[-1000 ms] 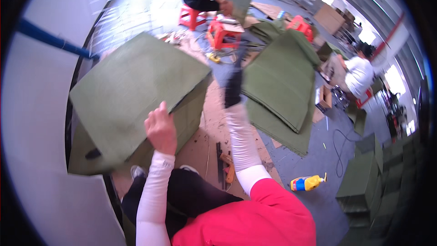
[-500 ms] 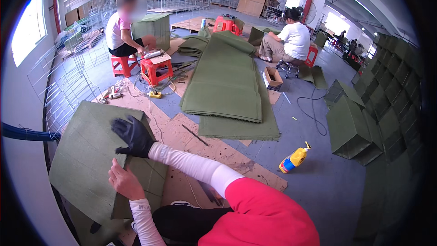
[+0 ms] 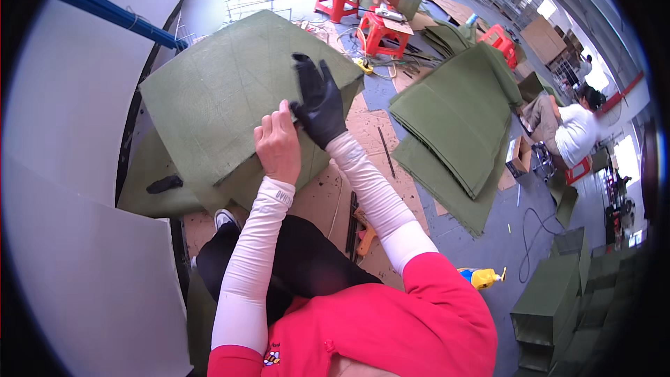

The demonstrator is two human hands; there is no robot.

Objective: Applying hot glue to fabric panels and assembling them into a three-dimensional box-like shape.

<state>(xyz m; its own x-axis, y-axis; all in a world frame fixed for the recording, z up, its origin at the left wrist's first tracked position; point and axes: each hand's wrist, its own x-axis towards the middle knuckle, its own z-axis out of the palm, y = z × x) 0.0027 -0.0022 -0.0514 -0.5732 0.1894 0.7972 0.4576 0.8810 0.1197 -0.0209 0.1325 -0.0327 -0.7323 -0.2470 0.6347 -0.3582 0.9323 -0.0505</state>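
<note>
In front of me stands a large green fabric-covered box (image 3: 223, 91), its broad face towards me. My left hand (image 3: 278, 145) is bare, fingers curled and pinched together above the box's near edge. Its fingertips meet the thumb of the black glove on my right hand (image 3: 322, 105); whether they grip the glove or something small is hidden. The right hand's fingers are stretched apart over the box, holding nothing. Another black glove (image 3: 165, 183) lies on a green sheet (image 3: 150, 199) left of the box.
Stacked green sheets (image 3: 460, 115) lie on the floor at right. A hot glue gun (image 3: 364, 235) rests near my knee, and a yellow bottle (image 3: 483, 278) stands beside my right arm. Co-workers sit at a red stool (image 3: 384, 33) and farther right. Green boxes (image 3: 548, 300) are piled at lower right.
My view has swung left and down. The right hand has lifted from the box's face, and my left hand has come up against its thumb, fingers now pinched.
</note>
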